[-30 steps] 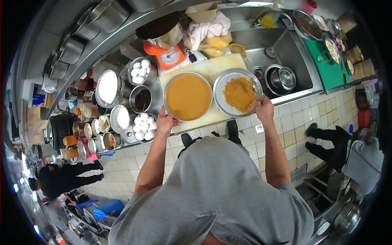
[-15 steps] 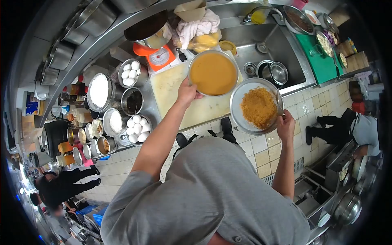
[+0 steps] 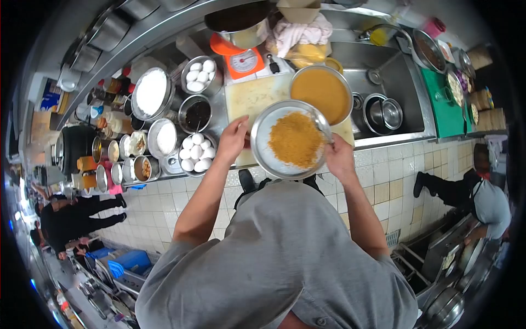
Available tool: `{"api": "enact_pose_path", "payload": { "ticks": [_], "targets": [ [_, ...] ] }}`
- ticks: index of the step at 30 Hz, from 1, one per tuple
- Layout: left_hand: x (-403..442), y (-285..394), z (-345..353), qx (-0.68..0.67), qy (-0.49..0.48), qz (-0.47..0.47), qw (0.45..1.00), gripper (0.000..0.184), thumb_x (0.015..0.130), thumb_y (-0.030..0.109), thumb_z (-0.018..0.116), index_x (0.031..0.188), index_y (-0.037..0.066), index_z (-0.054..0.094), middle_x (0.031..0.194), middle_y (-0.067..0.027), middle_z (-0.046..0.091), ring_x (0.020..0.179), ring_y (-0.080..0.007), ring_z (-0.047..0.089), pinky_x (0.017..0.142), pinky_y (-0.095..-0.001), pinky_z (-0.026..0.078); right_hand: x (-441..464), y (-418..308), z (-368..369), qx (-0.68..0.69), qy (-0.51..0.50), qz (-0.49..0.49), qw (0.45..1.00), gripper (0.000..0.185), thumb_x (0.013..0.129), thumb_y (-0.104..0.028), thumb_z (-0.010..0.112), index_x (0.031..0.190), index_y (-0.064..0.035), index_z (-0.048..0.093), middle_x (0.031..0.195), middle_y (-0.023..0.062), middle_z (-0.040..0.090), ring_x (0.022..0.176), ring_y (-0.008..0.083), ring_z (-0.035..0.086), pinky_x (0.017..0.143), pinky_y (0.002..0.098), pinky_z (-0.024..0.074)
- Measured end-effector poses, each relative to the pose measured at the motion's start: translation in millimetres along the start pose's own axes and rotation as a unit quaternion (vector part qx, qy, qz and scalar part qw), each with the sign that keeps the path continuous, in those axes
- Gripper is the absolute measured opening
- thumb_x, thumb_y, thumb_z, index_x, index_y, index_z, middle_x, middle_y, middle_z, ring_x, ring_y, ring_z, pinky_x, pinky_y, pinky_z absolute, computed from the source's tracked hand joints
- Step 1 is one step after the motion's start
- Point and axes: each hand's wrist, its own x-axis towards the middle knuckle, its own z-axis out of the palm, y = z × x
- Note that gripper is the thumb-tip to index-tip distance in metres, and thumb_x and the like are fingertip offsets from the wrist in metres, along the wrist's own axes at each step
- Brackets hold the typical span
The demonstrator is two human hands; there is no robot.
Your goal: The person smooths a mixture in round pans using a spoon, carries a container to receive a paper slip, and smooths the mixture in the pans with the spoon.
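My right hand (image 3: 339, 158) grips the right rim of a round metal bowl (image 3: 266, 156) in front of my body. Orange-brown crumbs (image 3: 296, 140) lie in it, and what looks like a spoon handle (image 3: 320, 122) rests inside near my right hand. My left hand (image 3: 233, 140) is open beside the bowl's left rim, fingers stretched out, holding nothing. Behind the held bowl, a second metal bowl of smooth orange-brown liquid (image 3: 323, 92) sits at the right end of the pale cutting board (image 3: 249, 97), its near edge partly hidden.
Left of the board stand bowls of eggs (image 3: 196, 153), white powder (image 3: 152, 93) and dark sauce (image 3: 197, 115). An orange scale (image 3: 244, 63) is behind it. The sink (image 3: 402, 82) with metal bowls lies right, then a green board (image 3: 438, 104). Co-workers stand at far left and right.
My left hand has let go of the liquid bowl, now on the board's right end, and moved toward the crumb bowl. My right hand has brought the crumb bowl left, in front of me.
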Motion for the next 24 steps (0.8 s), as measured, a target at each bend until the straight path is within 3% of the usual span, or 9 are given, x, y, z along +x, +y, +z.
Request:
{"api": "enact_pose_path", "payload": {
  "ticks": [2,5,10,16,18,22,24],
  "targets": [
    [-42,-21,-25,0.002,0.001,-0.049,0.999,0.054,0.114,0.028,0.061,0.161,0.005,0.050,0.095,-0.0120,0.074,0.075,-0.0184,0.076,0.065,-0.0335,0.064,10,-18,30,-0.055,-0.063,0.024,0.996,0.025,0.097,-0.014,0.062,0.117,-0.0043,0.072,0.097,0.0254,0.076,0.091,0.0480,0.074,0.084,0.0540,0.0586],
    [-79,-55,-36,-0.006,0.009,-0.056,0.998,0.061,0.112,0.018,0.061,0.167,0.003,0.039,0.096,-0.0140,0.074,0.073,-0.0202,0.077,0.063,-0.0339,0.066,26,-22,67,-0.140,-0.099,-0.023,0.985,0.022,0.098,-0.020,0.063,0.113,-0.0044,0.070,0.099,0.0260,0.076,0.095,0.0503,0.073,0.088,0.0587,0.0573],
    [-76,-85,-24,-0.107,0.097,-0.059,0.988,0.073,0.107,0.004,0.057,0.173,0.002,0.024,0.097,-0.0167,0.075,0.069,-0.0214,0.076,0.060,-0.0341,0.066,44,-31,85,-0.185,-0.155,-0.058,0.969,0.023,0.098,-0.023,0.064,0.114,-0.0066,0.069,0.098,0.0239,0.077,0.098,0.0475,0.073,0.088,0.0592,0.0571],
    [-64,-84,-12,-0.124,0.127,-0.046,0.983,0.074,0.106,0.002,0.054,0.173,0.000,0.021,0.099,-0.0178,0.075,0.069,-0.0209,0.075,0.061,-0.0350,0.067,38,-61,65,-0.231,-0.144,-0.070,0.960,0.026,0.100,-0.028,0.068,0.123,-0.0153,0.074,0.096,0.0177,0.078,0.094,0.0425,0.075,0.084,0.0559,0.0588],
    [-61,-84,-10,-0.140,0.125,-0.038,0.982,0.077,0.109,0.005,0.057,0.174,0.001,0.017,0.099,-0.0177,0.074,0.071,-0.0213,0.076,0.064,-0.0353,0.067,35,-58,68,-0.177,-0.076,-0.169,0.967,0.026,0.103,-0.028,0.069,0.126,-0.0185,0.077,0.098,0.0162,0.079,0.091,0.0397,0.076,0.080,0.0502,0.0594],
    [-60,-85,-8,-0.159,0.129,-0.034,0.978,0.082,0.109,0.007,0.063,0.176,0.006,0.014,0.098,-0.0167,0.074,0.073,-0.0219,0.076,0.066,-0.0345,0.067,26,-61,89,-0.128,-0.064,-0.231,0.963,0.021,0.103,-0.022,0.068,0.120,-0.0197,0.080,0.101,0.0143,0.079,0.092,0.0387,0.076,0.080,0.0504,0.0593],
    [-70,-77,-6,-0.070,0.122,-0.002,0.990,0.080,0.110,0.005,0.062,0.177,0.014,0.019,0.100,-0.0159,0.074,0.074,-0.0196,0.076,0.068,-0.0324,0.066,28,-54,101,-0.310,-0.139,-0.189,0.921,0.020,0.102,-0.019,0.066,0.113,-0.0185,0.082,0.105,0.0135,0.078,0.092,0.0384,0.075,0.081,0.0511,0.0595]
  ]
}}
